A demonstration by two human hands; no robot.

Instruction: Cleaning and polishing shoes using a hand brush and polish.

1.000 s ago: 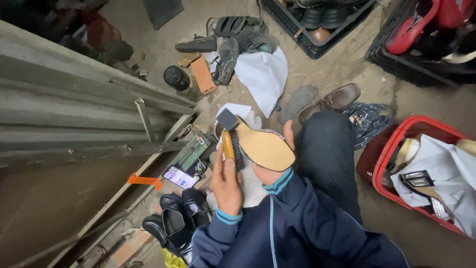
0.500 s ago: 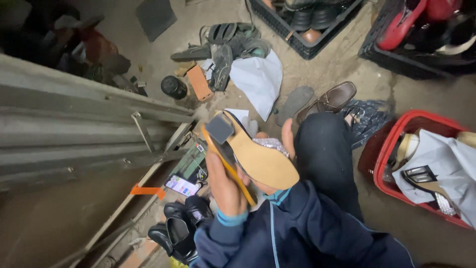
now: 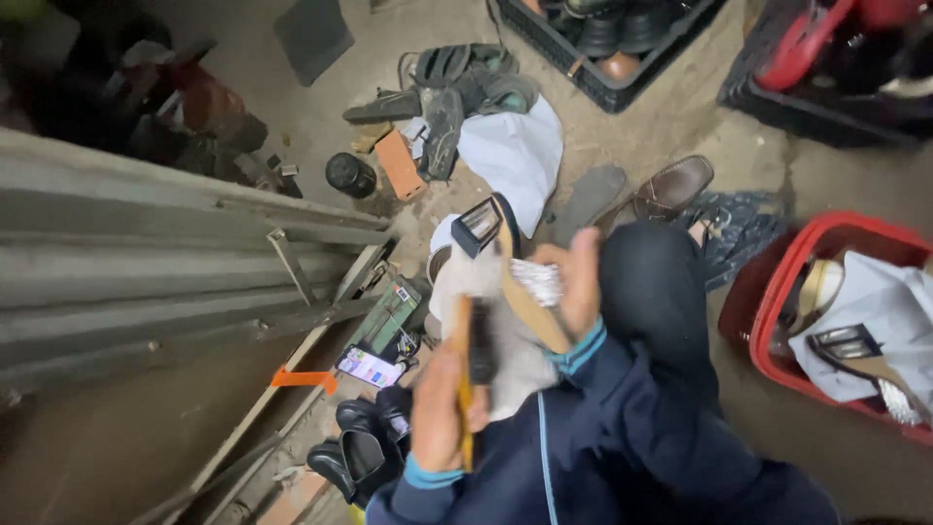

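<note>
Head view: left fingers [image 3: 442, 413] clamp a wooden brush [image 3: 466, 374]; right fingers [image 3: 583, 277] clamp a tan-soled, block-heeled shoe [image 3: 505, 262].

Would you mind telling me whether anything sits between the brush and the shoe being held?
Nothing visible does. The left hand holds the brush right beside the shoe, which the right hand grips; motion blur hides whether they touch.

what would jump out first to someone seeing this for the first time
At the centre, the right hand grips a tan-soled heeled shoe while the left hand holds a wooden-backed brush just below it. At the right edge sits a bright red basket; worn shoes and sandals litter the dirty floor above.
</note>
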